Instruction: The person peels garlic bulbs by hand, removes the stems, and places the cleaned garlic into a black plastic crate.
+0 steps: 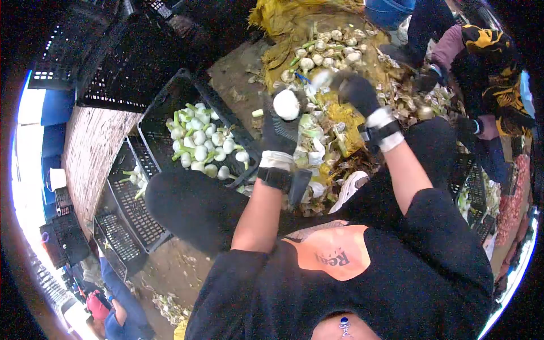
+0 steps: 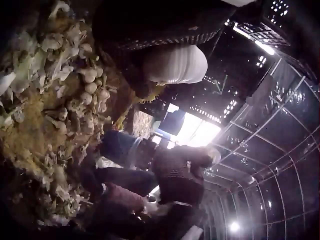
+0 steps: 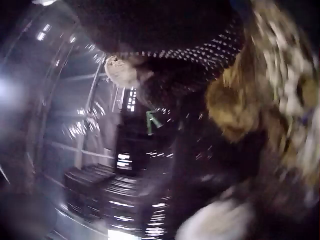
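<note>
Left hand: the left hand (image 1: 281,126) wears a dark knit glove with a pale cuff and a black wrist strap; its fingers curl round a bulb (image 1: 287,104) and hold it up over the heap.
Bulb: round, smooth, white and peeled; in the left wrist view it bulges pale and glossy (image 2: 176,64) out of the dotted glove.
Right hand: the right hand (image 1: 356,90), in the same kind of dark glove, is raised just beside the bulb; its fingers look bunched, but motion blur hides whether they pinch anything, so I cannot tell.
Heap: a heap (image 1: 328,51) of unpeeled bulbs with green stalks lies on yellow sacking ahead of the hands.
Peelings: papery, flaky peelings (image 1: 326,141), white, yellow and brown, are strewn under the hands and between the knees.
Crate: a black plastic lattice crate (image 1: 164,107) to the left of the left hand holds smooth white peeled bulbs (image 1: 201,144), some with short green stems.
Other crates: more black lattice crates (image 1: 127,198), shallow and mostly bare, sit below and to the left of it.
Others: a second person in a patterned yellow-and-black top (image 1: 490,68) crouches at the far right of the heap.
</note>
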Available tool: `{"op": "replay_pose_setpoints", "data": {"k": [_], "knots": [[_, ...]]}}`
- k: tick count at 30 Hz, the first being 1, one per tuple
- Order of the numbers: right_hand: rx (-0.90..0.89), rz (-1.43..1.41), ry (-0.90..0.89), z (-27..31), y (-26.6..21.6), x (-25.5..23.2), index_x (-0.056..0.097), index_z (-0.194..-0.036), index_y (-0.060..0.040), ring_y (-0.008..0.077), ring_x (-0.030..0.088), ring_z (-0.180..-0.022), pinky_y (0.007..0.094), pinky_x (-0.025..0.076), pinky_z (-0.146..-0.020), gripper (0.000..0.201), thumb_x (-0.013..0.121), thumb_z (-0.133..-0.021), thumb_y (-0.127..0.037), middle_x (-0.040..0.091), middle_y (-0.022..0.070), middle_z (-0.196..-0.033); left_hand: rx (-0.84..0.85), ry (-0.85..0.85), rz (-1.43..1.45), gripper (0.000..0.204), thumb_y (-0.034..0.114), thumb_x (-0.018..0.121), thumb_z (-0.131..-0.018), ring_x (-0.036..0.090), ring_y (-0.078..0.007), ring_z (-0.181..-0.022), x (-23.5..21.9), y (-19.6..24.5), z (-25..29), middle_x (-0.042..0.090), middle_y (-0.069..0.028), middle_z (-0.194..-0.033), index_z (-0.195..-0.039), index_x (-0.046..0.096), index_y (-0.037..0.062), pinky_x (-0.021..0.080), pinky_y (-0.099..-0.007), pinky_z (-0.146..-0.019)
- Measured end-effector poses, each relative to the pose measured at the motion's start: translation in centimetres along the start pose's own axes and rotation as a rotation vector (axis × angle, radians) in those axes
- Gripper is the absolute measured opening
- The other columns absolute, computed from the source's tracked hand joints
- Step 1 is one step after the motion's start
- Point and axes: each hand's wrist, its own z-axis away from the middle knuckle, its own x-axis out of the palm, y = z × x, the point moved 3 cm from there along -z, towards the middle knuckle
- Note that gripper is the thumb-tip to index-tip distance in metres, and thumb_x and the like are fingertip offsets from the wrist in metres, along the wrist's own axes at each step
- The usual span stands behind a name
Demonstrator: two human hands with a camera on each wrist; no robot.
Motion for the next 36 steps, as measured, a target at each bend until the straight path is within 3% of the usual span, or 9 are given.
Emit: {"op": "replay_pose_setpoints", "data": {"k": [4, 9, 13, 15, 18, 23, 27, 33, 36], "knots": [[0.081, 0.492, -0.409, 2.9, -1.6, 6.3, 0.053, -0.126, -0.0160, 0.0386, 0.063, -0.080, 0.0456, 0.050, -0.071, 0.048, 0.064, -0.081, -0.027, 0.066, 0.0203, -0.089, -0.430, 0.385, 0.572, 0.033, 0.030, 0.056, -0.094, 0.061, -0.0189, -0.095, -4.0, -1.7, -0.9, 0.062, -0.0076, -0.105, -0.112, 0.056, 0.0026, 0.050, -0.0303, -0.085], [0.052, 0.432, -0.306, -0.3, 4.0, 10.5, 0.057, -0.119, -0.0114, 0.0381, 0.063, -0.085, 0.0449, 0.050, -0.073, 0.043, 0.062, -0.083, -0.034, 0.065, 0.0209, -0.091, 0.209, 0.568, -0.669, 0.042, 0.007, 0.062, -0.086, 0.053, -0.0225, -0.109, -12.0, 4.2, -2.6, 0.055, -0.0103, -0.121, -0.125, 0.047, 0.0009, 0.044, -0.0304, -0.091], [0.070, 0.485, 0.001, -6.4, 11.5, 14.5, 0.062, -0.099, -0.0072, 0.0384, 0.063, -0.085, 0.0453, 0.049, -0.073, 0.029, 0.055, -0.085, -0.032, 0.065, 0.0216, -0.090, 0.233, 0.587, -0.781, 0.048, 0.003, 0.062, -0.085, 0.051, -0.0190, -0.110, -10.9, 6.9, -2.1, 0.051, -0.0110, -0.125, -0.129, 0.044, 0.0029, 0.044, -0.0288, -0.091], [0.081, 0.720, -0.219, -12.1, 17.3, 16.8, 0.062, -0.099, -0.0069, 0.0384, 0.062, -0.086, 0.0457, 0.049, -0.074, 0.031, 0.055, -0.084, -0.034, 0.065, 0.0213, -0.090, 0.009, 0.491, -0.413, 0.046, 0.000, 0.056, -0.087, 0.051, -0.0156, -0.107, -11.3, 3.7, -0.7, 0.050, -0.0096, -0.127, -0.131, 0.043, 0.0048, 0.046, -0.0254, -0.085], [0.262, 0.330, 0.142, -13.7, 10.2, 16.1, 0.064, -0.110, -0.0101, 0.0341, 0.062, -0.095, 0.0424, 0.049, -0.080, 0.034, 0.055, -0.085, -0.031, 0.066, 0.0174, -0.102, 0.042, 0.423, -0.256, 0.043, 0.006, 0.060, -0.086, 0.048, -0.0269, -0.114, -9.2, 3.3, 0.1, 0.050, -0.0167, -0.125, -0.126, 0.047, -0.0008, 0.039, -0.0344, -0.096], [-0.028, 0.625, -0.017, -14.0, 11.2, 15.2, 0.069, -0.098, -0.0123, 0.0311, 0.063, -0.091, 0.0397, 0.050, -0.080, 0.023, 0.052, -0.083, -0.018, 0.067, 0.0138, -0.099, -0.010, 0.255, -0.417, 0.045, 0.014, 0.061, -0.086, 0.051, -0.0330, -0.114, -7.2, 1.4, 1.2, 0.051, -0.0217, -0.124, -0.125, 0.046, -0.0013, 0.039, -0.0406, -0.098], [-0.142, 0.173, -0.133, -10.6, 3.3, 10.5, 0.066, -0.102, -0.0074, 0.0119, 0.059, -0.069, 0.0261, 0.048, -0.065, 0.021, 0.059, -0.086, -0.019, 0.064, 0.0038, -0.083, -0.043, 0.137, -0.337, 0.057, 0.013, 0.064, -0.083, 0.049, -0.0333, -0.116, -5.8, -1.7, -0.5, 0.050, -0.0228, -0.126, -0.132, 0.039, -0.0007, 0.037, -0.0401, -0.100], [-0.065, -0.551, -0.033, -3.9, -7.5, 4.7, 0.053, -0.122, 0.0004, 0.0133, 0.058, -0.095, 0.0284, 0.047, -0.084, 0.043, 0.062, -0.089, -0.026, 0.062, 0.0046, -0.103, -0.238, 0.006, -0.008, 0.062, -0.003, 0.068, -0.075, 0.052, -0.0213, -0.114, -3.0, 5.0, -2.3, 0.052, -0.0136, -0.124, -0.131, 0.042, 0.0030, 0.041, -0.0328, -0.097], [0.025, -0.199, -0.059, -2.4, -8.7, 5.2, 0.062, -0.101, -0.0021, 0.0248, 0.063, -0.086, 0.0360, 0.050, -0.077, 0.020, 0.055, -0.086, -0.014, 0.066, 0.0134, -0.095, -0.013, -0.003, -0.073, 0.062, -0.003, 0.068, -0.074, 0.051, -0.0223, -0.115, -0.9, 4.5, -2.0, 0.052, -0.0131, -0.125, -0.131, 0.043, 0.0037, 0.041, -0.0343, -0.099]]}}
